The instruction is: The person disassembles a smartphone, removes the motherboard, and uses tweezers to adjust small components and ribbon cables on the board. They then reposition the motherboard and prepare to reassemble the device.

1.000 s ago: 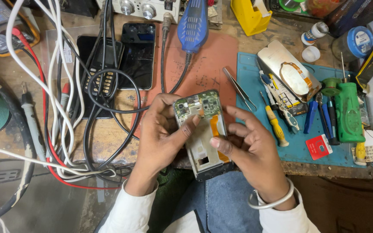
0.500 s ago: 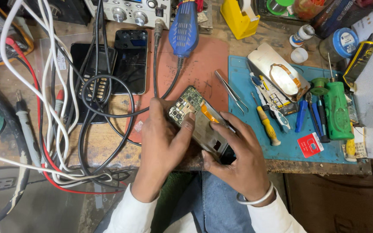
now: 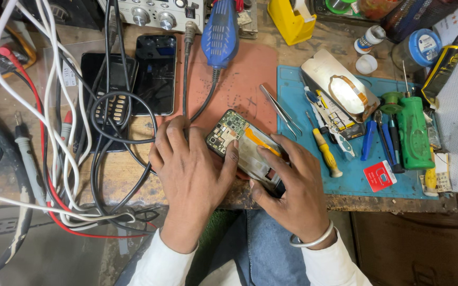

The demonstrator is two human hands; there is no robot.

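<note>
- A wooden workbench [image 3: 133,180] carries everything; tangled white, black and red cables [image 3: 64,143] sprawl over its left part.
- A blue mat [image 3: 356,182] on the right holds tools; a reddish mat [image 3: 245,74] lies in the middle.
- The left hand [image 3: 189,175] lies flat on the bench edge, fingers spread, its thumb pressing the opened phone's side.
- The right hand [image 3: 292,185] cups the opened phone's lower end, fingers curled about it.
- The opened phone [image 3: 245,145], circuit board up, rests tilted at the reddish mat's front edge, between both hands.
- A green bottle [image 3: 413,132] and tweezers [image 3: 282,112] lie to the phone's right.
</note>
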